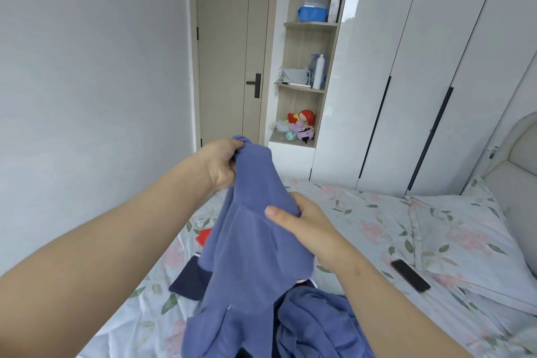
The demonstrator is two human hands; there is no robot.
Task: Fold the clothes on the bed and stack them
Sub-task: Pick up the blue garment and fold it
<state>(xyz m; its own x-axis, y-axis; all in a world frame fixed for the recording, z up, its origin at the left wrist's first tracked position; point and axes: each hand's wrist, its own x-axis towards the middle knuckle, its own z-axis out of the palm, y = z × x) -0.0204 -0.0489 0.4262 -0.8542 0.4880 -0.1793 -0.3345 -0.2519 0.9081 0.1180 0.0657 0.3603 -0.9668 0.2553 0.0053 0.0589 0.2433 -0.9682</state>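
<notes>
left hand [223,164] is clutching the top of the blue garment [250,256] | right hand [305,224] is pinching the blue garment's right edge lower down | blue garment is hanging over the bed [363,212] | second blue cloth [316,325] is lying bunched just right of its lower part | navy piece [189,282] is lying just left | phone [409,275] is lying well right

Pretty bright, soft even daylight, hardly any shadows. The glossy wardrobe [406,67] catches window glare. Fisheye bends the edges, and the bed's [363,212] bottom-right corner is blurry.
</notes>
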